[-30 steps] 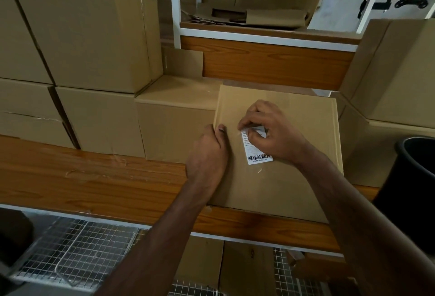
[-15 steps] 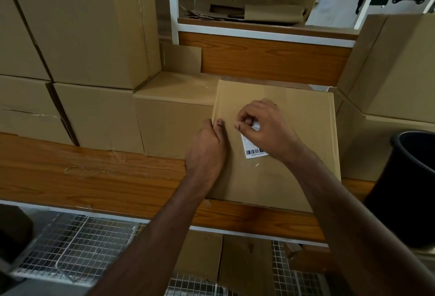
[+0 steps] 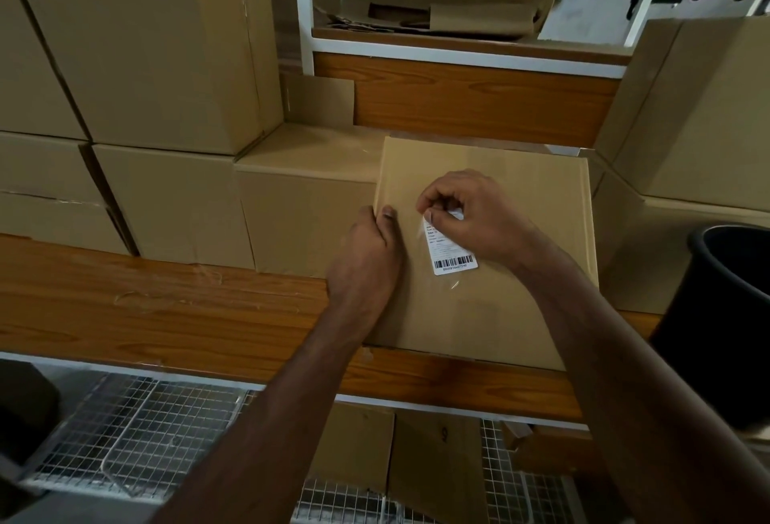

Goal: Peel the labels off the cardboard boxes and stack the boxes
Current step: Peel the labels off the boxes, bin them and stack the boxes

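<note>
Shelf: wooden boards [image 3: 166, 315] in a white metal frame are carrying everything in front of you, with a wire rack [image 3: 137, 419] showing below.
Right fingers: your right hand [image 3: 479, 215] is pinching the top edge of the white barcode label [image 3: 452, 255] between thumb and curled fingers, and that upper end is lifting off the cardboard while the barcode end is lying flat.
Left fingers: your left hand [image 3: 366, 261] is gripping the left edge of the labelled box [image 3: 500, 315], thumb lying on its front face, fingers curling round the side.
Labelled box: it is sitting on the shelf's front edge, tilting back toward you, just beside a lower box [image 3: 300, 207] on its left.
Stack: more cardboard boxes [image 3: 146, 52] are piling up two high at your left.
Right side: another box pile [image 3: 700, 115] is standing there, with a black bin [image 3: 725, 315] in front of it.
</note>
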Available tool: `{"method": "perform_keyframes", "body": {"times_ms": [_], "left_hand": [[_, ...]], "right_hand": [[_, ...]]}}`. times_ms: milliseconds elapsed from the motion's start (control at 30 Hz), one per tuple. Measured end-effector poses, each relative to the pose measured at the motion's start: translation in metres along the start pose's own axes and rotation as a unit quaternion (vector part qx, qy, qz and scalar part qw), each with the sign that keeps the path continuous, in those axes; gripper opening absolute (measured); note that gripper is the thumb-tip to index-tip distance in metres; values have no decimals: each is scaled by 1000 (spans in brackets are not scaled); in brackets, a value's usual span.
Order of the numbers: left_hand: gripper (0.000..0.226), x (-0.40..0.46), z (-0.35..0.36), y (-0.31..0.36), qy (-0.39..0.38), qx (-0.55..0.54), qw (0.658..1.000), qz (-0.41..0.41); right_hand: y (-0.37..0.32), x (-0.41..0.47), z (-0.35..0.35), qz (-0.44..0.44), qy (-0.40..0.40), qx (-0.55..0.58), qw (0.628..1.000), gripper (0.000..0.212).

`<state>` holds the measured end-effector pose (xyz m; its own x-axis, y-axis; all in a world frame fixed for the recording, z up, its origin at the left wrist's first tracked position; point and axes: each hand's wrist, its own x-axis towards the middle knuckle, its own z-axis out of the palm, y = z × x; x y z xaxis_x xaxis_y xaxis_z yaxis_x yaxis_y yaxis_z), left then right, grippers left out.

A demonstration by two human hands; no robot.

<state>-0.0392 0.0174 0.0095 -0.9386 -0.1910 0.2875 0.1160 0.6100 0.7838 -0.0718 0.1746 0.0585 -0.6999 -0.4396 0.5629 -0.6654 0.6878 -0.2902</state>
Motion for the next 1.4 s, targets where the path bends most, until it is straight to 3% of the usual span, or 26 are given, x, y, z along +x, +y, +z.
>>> {"method": "perform_keyframes", "body": {"times_ms": [400,633,800,933,1000,1167,1400], "left_hand": [[46,3,1,-2,1,10,1000,12],[48,5,2,-3,3,0,1000,16],[50,5,0,-4,4,2,1000,20],[48,5,1,-3,0,6,1000,13],[48,5,1,-3,-1,10,1000,14],[49,7,1,-5,-4,2,1000,15],[48,6,4,-6,-6,6,1000,-1]], "right_hand": [[3,0,-4,15,-24,48,998,17],[-8,-16,17,-11,65,-114,991,15],[-13,-21,23,33,114,-47,992,13],[-13,-21,17,42,94,-11,995,24],[-14,-21,15,42,79,-9,996,28],[-20,-16,18,72,107,-6,992,16],[-27,-8,27,132,143,-28,980,35]]}}
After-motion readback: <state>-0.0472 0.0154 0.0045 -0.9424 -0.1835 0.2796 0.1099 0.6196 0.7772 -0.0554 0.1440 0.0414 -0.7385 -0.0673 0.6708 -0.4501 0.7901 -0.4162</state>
